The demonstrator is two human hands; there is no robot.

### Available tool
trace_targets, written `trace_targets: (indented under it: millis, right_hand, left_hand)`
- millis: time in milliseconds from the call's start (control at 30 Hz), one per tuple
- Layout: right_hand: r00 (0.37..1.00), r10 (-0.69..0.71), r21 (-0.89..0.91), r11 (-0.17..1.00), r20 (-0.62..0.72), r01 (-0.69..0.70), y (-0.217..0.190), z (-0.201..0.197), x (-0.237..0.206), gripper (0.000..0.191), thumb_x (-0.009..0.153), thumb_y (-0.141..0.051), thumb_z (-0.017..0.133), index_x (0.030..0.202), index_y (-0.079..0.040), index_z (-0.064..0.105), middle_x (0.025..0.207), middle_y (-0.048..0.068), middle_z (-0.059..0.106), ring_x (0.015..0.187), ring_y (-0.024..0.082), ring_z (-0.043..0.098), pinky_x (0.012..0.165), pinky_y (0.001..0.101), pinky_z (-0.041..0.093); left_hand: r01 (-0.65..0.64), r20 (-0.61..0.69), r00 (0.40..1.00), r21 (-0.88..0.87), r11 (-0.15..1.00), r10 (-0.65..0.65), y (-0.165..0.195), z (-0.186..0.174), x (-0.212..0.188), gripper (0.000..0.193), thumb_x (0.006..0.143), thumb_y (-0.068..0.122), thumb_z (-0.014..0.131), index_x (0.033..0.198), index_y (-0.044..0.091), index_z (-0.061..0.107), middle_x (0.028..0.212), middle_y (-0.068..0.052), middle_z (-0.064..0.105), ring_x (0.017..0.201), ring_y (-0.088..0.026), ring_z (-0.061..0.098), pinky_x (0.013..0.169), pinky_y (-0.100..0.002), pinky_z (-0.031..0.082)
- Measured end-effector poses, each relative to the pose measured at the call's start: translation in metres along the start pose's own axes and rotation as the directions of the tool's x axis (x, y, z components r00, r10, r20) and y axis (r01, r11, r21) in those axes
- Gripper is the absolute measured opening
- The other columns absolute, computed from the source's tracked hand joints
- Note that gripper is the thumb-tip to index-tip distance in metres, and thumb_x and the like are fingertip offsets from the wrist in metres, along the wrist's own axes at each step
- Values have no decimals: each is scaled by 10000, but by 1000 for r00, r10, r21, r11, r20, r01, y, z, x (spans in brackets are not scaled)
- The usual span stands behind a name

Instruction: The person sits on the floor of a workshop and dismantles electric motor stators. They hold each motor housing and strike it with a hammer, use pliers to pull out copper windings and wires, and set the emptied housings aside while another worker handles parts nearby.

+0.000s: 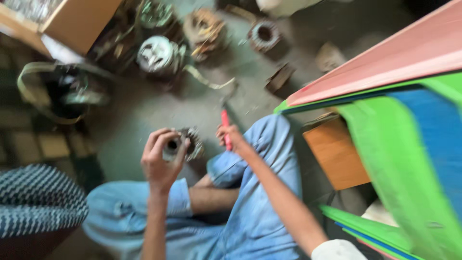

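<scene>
Left hand is wrapped around a round metal motor part, held up over the knees, likely so its open face turns toward the tool. Right hand is closed on a red-handled tool, tip aimed at the floor. Frame is blurred. More motor parts lie ahead; a wooden box and coloured boards crowd the right.

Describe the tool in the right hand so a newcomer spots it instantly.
Start at the blue-jeaned knees of the seated person at the bottom centre. Just above the right knee, the right hand grips a thin red-handled tool pointing up toward the grey floor. It is the only red, stick-like item; the left hand holds a round metal motor part.
</scene>
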State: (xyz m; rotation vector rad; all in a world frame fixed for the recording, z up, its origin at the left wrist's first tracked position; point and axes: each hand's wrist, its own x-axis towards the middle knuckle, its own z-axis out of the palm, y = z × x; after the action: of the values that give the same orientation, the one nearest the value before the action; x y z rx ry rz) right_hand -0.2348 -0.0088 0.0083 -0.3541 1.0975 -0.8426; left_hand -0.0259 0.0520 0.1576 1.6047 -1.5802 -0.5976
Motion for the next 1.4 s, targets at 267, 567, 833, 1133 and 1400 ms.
trace_targets:
  millis: [267,567,833,1133,1400]
  right_hand:
    - [999,22,89,996,31,-24,-27,11,-33,182,771,-123,675,834,-75,511,745,24,536,546,96,502,476,279,433]
    - [1000,-4,58,998,7,3,-13,-3,-21,209,803,-222,634,810,-20,577,682,99,530,506,164,528,461,314,456]
    - [969,-248,-112,963,-15,245,7,-13,-9,451,718,-72,626,1153,-89,506,829,71,617,579,133,579,473,283,438]
    - [905,-406,-332,843,124,424,20,-24,-1,505,686,-48,684,1166,1,537,839,83,625,651,168,637,579,305,528]
    - [903,-413,-379,822,116,424,29,-30,14,504,686,-62,700,1158,0,534,849,72,621,699,186,668,639,335,586]
  left_hand:
    - [-493,483,836,452,743,260,28,-14,32,244,822,185,723,1039,85,673,991,-72,639,1013,-262,618,951,-421,460]
    - [-711,527,695,406,574,489,1,-1,29,174,754,103,698,927,96,698,930,-60,639,993,-243,629,1137,-507,395]
    - [-655,388,754,394,645,529,-27,-11,15,124,845,58,684,968,42,674,989,-94,688,1027,-276,678,1061,-462,518]
    - [-503,188,864,369,782,467,-14,22,24,89,917,64,706,995,29,682,1026,-112,710,1079,-289,692,1095,-495,506]
    - [-354,113,935,328,876,335,-4,32,33,84,901,75,771,882,21,709,967,-136,733,938,-299,710,1036,-425,551]
